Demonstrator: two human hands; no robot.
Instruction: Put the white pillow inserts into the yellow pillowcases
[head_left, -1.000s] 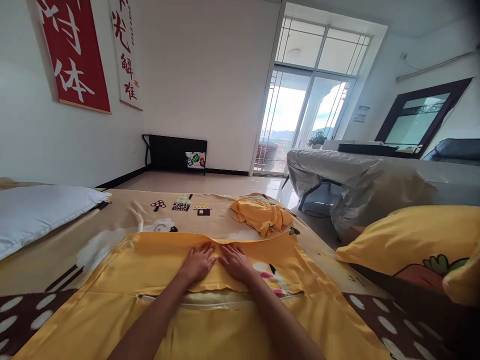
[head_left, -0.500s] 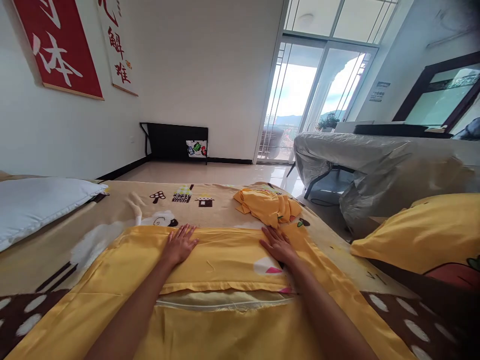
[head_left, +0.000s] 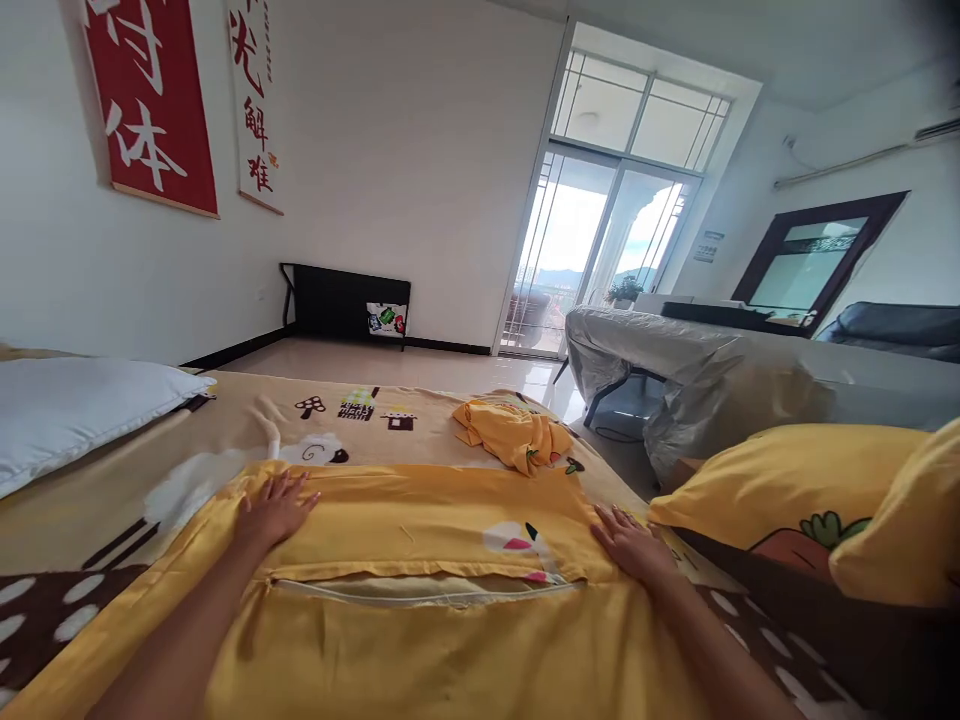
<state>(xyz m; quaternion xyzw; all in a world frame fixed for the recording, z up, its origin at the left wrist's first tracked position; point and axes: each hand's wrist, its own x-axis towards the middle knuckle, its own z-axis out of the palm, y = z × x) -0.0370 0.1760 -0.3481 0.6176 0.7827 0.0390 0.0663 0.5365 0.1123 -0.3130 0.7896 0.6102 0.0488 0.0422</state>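
A yellow pillowcase [head_left: 420, 520] with a cartoon print lies flat on the bed in front of me, its zip opening facing me. My left hand [head_left: 276, 505] lies flat, fingers spread, on the case's far left corner. My right hand [head_left: 628, 542] rests open on its right edge. Both palms press on the fabric and hold nothing.
A crumpled yellow cloth [head_left: 514, 435] lies further up the patterned bedsheet [head_left: 360, 415]. A white pillow [head_left: 67, 410] sits at left; yellow pillows [head_left: 780, 480] are stacked at right. Beyond the bed stand a plastic-covered table [head_left: 697, 355] and a glass balcony door [head_left: 585, 250].
My hands slid apart from the middle of the pillowcase's far edge out to its left and right sides, flattening the cloth.
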